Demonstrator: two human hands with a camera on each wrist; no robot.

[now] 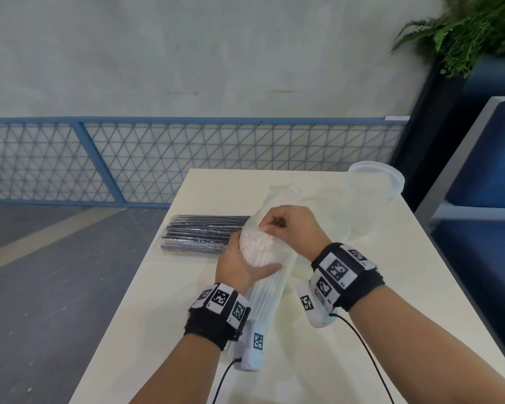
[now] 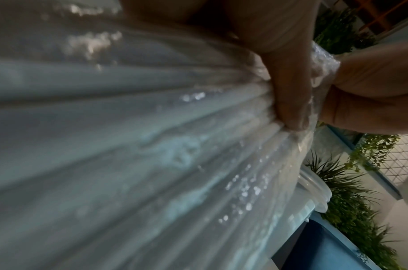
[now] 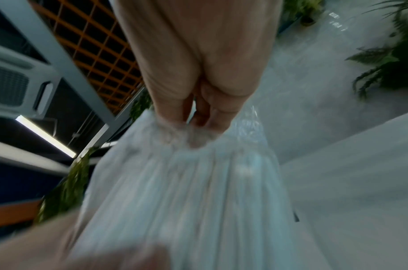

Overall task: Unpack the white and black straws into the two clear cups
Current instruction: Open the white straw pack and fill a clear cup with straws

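A pack of white straws (image 1: 266,287) in a clear wrapper is held tilted above the white table (image 1: 362,287). My left hand (image 1: 254,253) grips the bundle around its upper part, thumb across the front. My right hand (image 1: 270,227) pinches the crumpled wrapper at the top end. The wrist views show the pack (image 2: 152,146) (image 3: 198,191) close up, with the left thumb (image 2: 288,95) and the right fingers (image 3: 198,118) on the plastic. A wrapped pack of black straws (image 1: 204,234) lies flat to the left. One clear cup (image 1: 373,185) stands at the back right; a second is hard to make out.
The table's left edge runs close beside the black straws, with grey floor below. A blue mesh railing (image 1: 129,158) stands behind the table. A blue bench (image 1: 484,228) and a potted fern (image 1: 464,30) are on the right. Thin black cables (image 1: 362,345) trail from both wrists.
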